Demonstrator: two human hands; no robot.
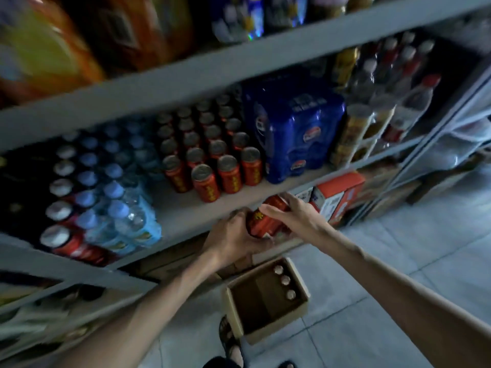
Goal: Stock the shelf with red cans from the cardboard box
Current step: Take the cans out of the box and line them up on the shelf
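Nearing the end, it seems, the left hand point(233, 236) and right hand point(291, 216) are gripping red cans point(261, 220) at the shelf point(186, 216) while three cans point(285, 281) are waiting in the box point(235, 312).

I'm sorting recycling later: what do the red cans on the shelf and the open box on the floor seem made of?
The red cylindrical cans look like printed metal, probably aluminium, judging by their dull silvery rimmed lids. The open brown box looks like matt cardboard: thin, plain tan walls.
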